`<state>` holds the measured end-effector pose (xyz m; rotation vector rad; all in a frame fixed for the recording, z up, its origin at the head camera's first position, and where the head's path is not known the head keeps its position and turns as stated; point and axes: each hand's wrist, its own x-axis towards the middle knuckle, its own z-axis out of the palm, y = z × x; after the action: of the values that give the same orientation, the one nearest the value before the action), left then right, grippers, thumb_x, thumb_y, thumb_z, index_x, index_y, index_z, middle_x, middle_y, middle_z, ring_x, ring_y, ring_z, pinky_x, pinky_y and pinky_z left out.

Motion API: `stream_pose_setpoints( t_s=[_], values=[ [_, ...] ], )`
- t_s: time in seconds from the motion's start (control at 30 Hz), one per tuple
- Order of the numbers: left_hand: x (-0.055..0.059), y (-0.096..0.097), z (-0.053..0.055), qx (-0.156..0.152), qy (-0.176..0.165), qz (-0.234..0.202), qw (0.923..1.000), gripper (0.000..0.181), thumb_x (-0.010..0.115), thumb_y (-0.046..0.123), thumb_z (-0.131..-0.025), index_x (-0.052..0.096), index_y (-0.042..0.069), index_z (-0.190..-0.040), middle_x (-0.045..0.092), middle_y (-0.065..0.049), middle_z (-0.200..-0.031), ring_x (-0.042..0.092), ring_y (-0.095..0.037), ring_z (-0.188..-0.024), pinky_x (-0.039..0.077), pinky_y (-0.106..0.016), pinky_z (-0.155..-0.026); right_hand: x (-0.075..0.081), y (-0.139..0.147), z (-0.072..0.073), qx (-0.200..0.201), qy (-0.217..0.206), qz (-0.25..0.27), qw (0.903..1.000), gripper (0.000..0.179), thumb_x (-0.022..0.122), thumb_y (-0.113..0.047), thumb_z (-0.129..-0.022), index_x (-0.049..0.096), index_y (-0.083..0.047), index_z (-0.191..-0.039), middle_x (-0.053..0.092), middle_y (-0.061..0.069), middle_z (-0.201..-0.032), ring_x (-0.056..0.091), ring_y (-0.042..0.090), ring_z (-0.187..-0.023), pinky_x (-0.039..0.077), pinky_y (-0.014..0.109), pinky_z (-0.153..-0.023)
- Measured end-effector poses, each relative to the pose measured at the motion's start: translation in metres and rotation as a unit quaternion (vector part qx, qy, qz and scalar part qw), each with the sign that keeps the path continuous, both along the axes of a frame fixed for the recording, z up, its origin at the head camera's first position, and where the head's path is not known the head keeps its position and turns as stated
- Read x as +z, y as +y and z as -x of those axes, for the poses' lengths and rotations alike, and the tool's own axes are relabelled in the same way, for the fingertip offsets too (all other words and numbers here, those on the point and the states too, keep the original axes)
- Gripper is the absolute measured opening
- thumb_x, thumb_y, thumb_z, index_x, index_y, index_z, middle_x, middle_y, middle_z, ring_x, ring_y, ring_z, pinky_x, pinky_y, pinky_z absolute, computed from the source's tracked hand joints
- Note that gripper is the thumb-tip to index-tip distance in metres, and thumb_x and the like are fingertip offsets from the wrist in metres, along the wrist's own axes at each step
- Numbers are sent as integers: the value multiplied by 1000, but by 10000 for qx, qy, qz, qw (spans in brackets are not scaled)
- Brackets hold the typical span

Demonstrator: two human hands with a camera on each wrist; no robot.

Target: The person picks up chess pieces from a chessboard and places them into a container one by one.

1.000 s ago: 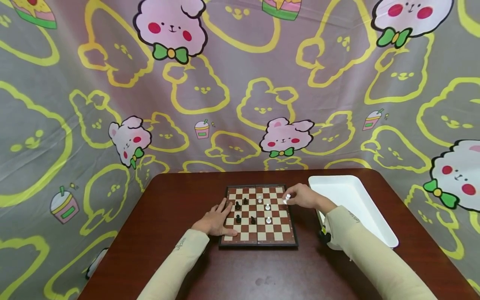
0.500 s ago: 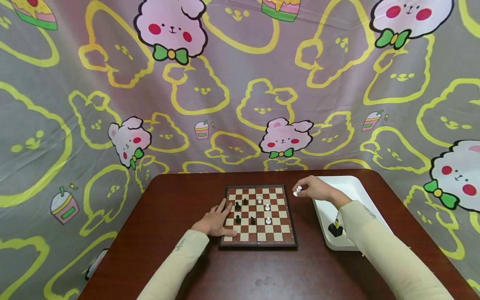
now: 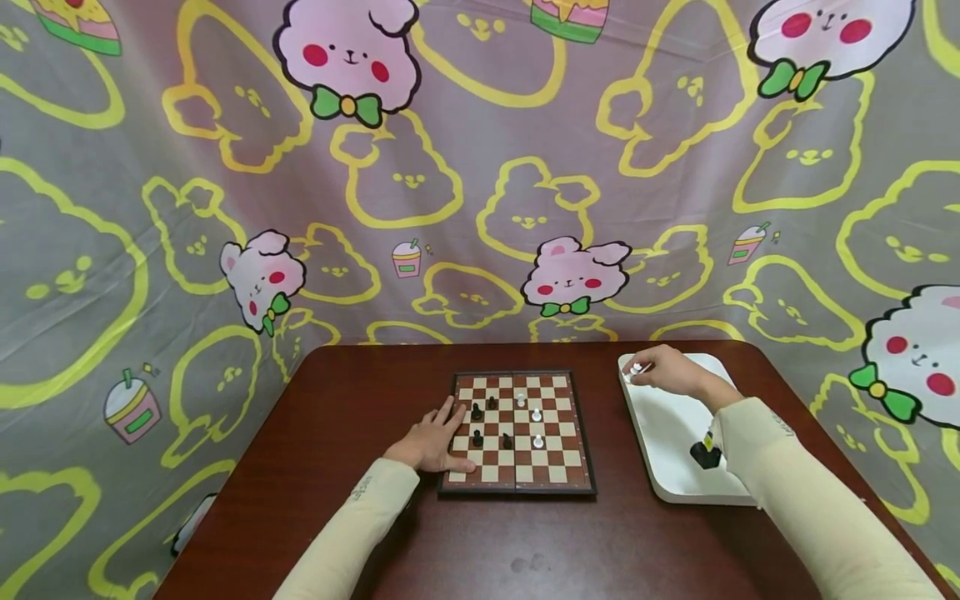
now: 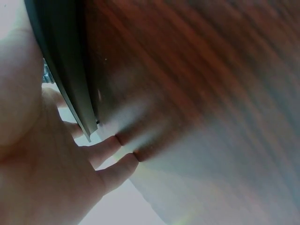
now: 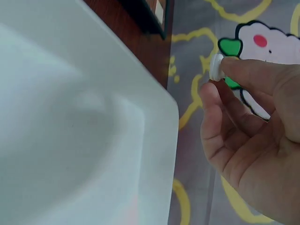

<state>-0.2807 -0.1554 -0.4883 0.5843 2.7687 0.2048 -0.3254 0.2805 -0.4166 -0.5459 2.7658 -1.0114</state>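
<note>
My right hand (image 3: 675, 372) pinches a white chess piece (image 3: 636, 369) between thumb and fingertips, over the far left corner of the white tray (image 3: 647, 454). In the right wrist view the round base of the piece (image 5: 215, 68) points away from the fingers, beside the tray's rim (image 5: 161, 122). My left hand (image 3: 427, 443) lies with spread fingers on the left edge of the chessboard (image 3: 555, 475), its thumb on the near left squares. On the board stand several black pieces (image 3: 477, 412) at the left and white pieces (image 3: 537, 442) at the right.
The dark reddish-brown table (image 3: 517, 550) carries both board and tray, with a strip of tabletop between them. A black device (image 3: 703, 455) with a yellow label hangs at the right wrist over the tray. A patterned curtain (image 3: 465, 192) closes off the back and sides.
My right hand has carried the white chess piece from the board's right edge rightward, across the gap, to the tray's far left corner. The left hand has stayed on the board.
</note>
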Motion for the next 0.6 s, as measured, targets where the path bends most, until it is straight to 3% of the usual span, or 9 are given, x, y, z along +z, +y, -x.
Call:
stream_pose_setpoints(
  t_s=[0.13,0.4,0.6],
  values=[
    [0,0,0,22,-10,44,10000,108,61,70,-75,11,17,-154,-2,-12,-158,23,-43,-136,31,-58,-100,-4,11,1,-38,-72,65,9999,19,67,-7,-87,69,2,-103,66,8,-90,61,28,-79,48,34,-64],
    [0,0,0,1,8,56,10000,108,61,70,-75,12,17,-154,-1,-13,-158,24,-43,-135,32,-58,-100,-15,30,0,-246,-158,-11,9996,17,67,-7,-86,70,1,-101,67,7,-90,62,19,-80,49,33,-68],
    [0,0,0,-35,31,95,9999,107,60,70,-76,11,16,-154,-1,-13,-158,24,-43,-135,32,-59,-99,-21,40,2,-377,-175,-93,9991,18,67,-6,-85,70,2,-100,68,7,-87,63,21,-79,50,34,-67]
  ],
)
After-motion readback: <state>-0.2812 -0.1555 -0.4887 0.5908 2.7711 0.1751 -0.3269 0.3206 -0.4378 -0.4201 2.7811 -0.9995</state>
